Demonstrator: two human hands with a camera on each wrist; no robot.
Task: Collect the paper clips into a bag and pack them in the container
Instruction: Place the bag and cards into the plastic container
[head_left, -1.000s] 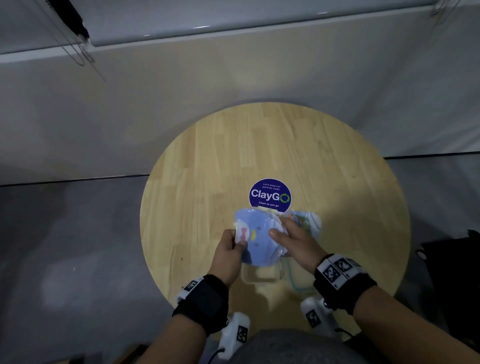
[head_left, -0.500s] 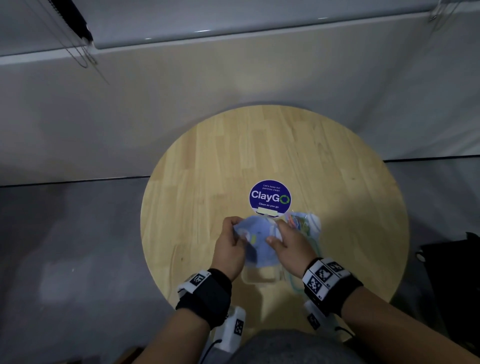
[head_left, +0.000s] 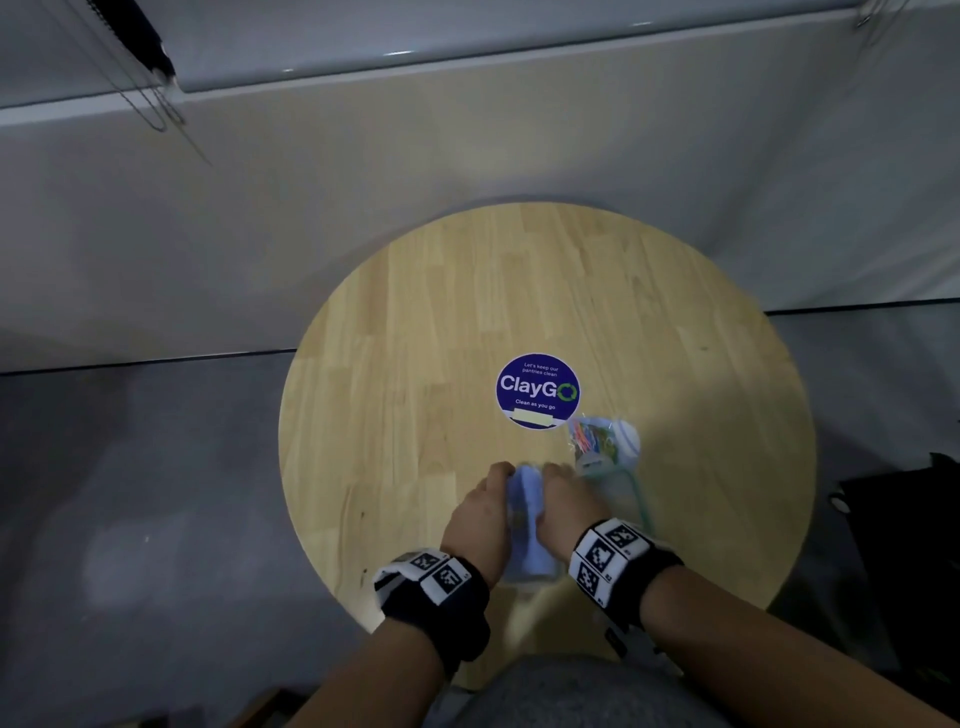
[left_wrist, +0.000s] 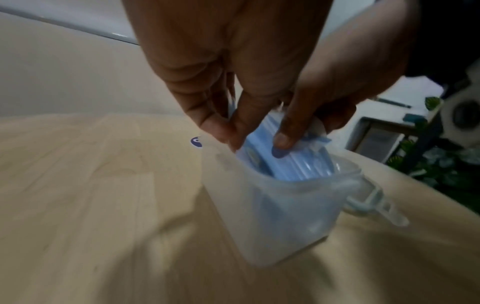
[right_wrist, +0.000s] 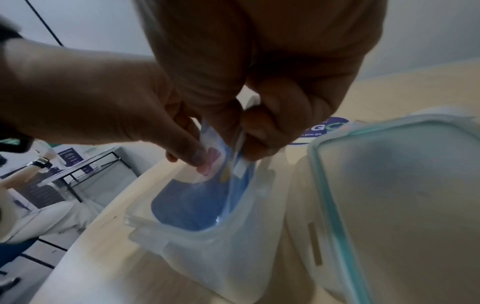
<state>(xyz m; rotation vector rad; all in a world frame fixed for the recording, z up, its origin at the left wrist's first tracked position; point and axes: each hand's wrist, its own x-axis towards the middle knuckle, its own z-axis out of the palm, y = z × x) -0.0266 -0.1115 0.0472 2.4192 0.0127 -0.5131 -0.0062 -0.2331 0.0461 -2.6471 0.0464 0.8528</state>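
A light blue bag (head_left: 524, 512), folded narrow, stands partly inside a translucent container (left_wrist: 280, 222) near the table's front edge. My left hand (head_left: 488, 499) pinches the bag's left side and my right hand (head_left: 558, 488) pinches its right side at the top. In the right wrist view the bag (right_wrist: 197, 203) fills the container (right_wrist: 215, 257) mouth. Coloured paper clips (head_left: 592, 439) lie in a clear wrapper just right of the round sticker. Whether clips are inside the blue bag is hidden.
The container's lid (right_wrist: 402, 205) with a teal seal lies right beside the container. A purple ClayGo sticker (head_left: 537, 391) marks the middle of the round wooden table (head_left: 415, 364). A pale wall runs behind, and dark floor surrounds the table.
Both hands squeezed the spread-out blue bag into a narrow fold and brought it down and toward me into the container.
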